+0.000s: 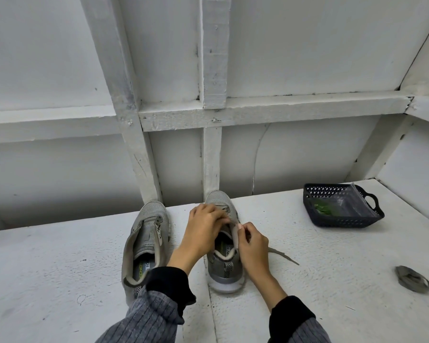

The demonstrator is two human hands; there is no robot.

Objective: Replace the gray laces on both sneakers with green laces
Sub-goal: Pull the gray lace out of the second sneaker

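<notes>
A rough, white-painted worktop (pixel 60 268) with a seam down its middle meets a white panelled wall (pixel 295 45). Scuffed white wooden beams (pixel 214 58) cross the wall upright and level. Soft, even light falls throughout.

Both hands meet close together — left hand (pixel 203 225) fingers curled downward, right hand (pixel 252 240) pinching.

I see grey ribbed sleeves on both forearms. Each ends in a black cuff at the wrist. My left hand (pixel 203 227) and right hand (pixel 252 246) are bare.
</notes>
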